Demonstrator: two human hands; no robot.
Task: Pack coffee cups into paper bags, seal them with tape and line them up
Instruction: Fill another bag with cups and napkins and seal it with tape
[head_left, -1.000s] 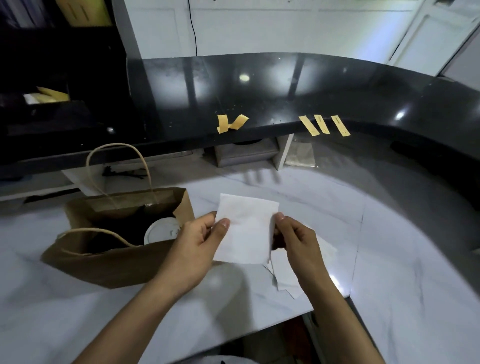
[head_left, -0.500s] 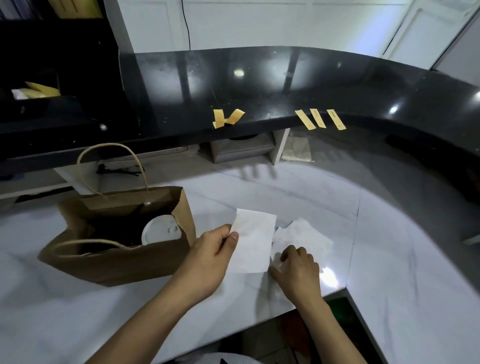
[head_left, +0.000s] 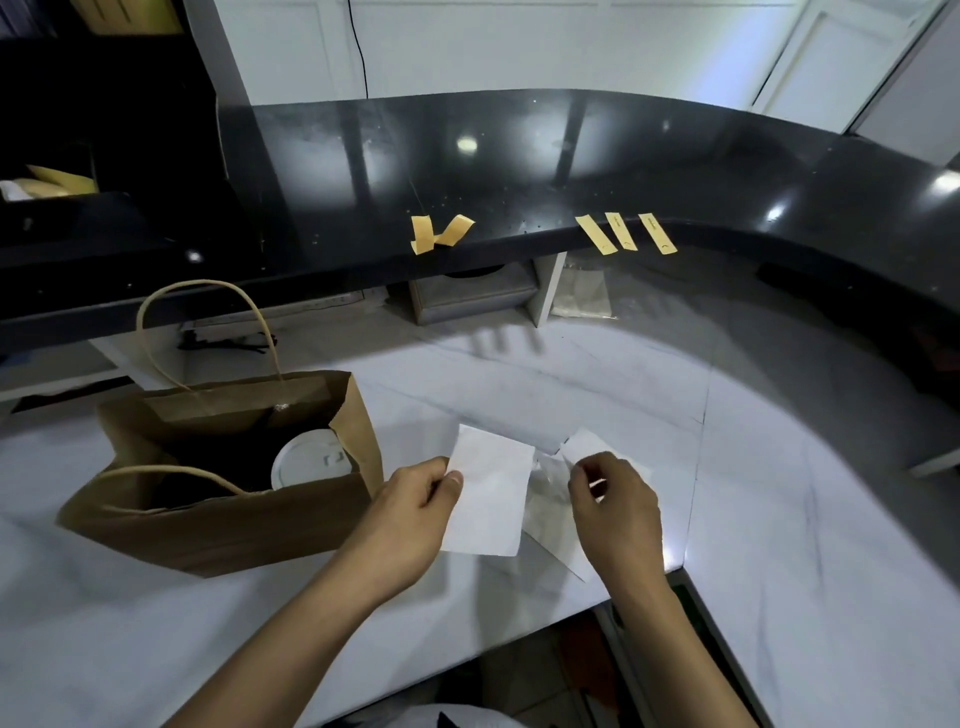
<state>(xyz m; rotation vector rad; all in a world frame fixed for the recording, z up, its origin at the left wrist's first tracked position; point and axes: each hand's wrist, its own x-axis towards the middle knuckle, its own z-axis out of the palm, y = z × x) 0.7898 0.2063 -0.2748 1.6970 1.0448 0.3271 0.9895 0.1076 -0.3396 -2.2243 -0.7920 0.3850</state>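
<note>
An open brown paper bag (head_left: 218, 525) with twine handles stands on the white marble counter (head_left: 779, 519) at the left. Inside it shows the white lid of a coffee cup (head_left: 306, 465). My left hand (head_left: 410, 514) pinches the left edge of a white napkin (head_left: 493, 499) just right of the bag. My right hand (head_left: 618, 514) pinches the corner of a second white napkin (head_left: 587, 447) from a small pile (head_left: 545, 514) lying on the counter. Yellow tape strips (head_left: 623, 233) hang along the edge of the black upper counter (head_left: 519, 171), with two more strips (head_left: 439, 234) to their left.
The raised black counter curves round the back and right. Under it sit a small grey box (head_left: 472, 293) and a clear packet (head_left: 582, 291). The marble counter's inner corner (head_left: 680, 566) lies just right of my right wrist, with a gap below.
My right hand let go of the first napkin, dropped to the pile and lifted a corner of another napkin. My left hand lowered the first napkin toward the counter.
</note>
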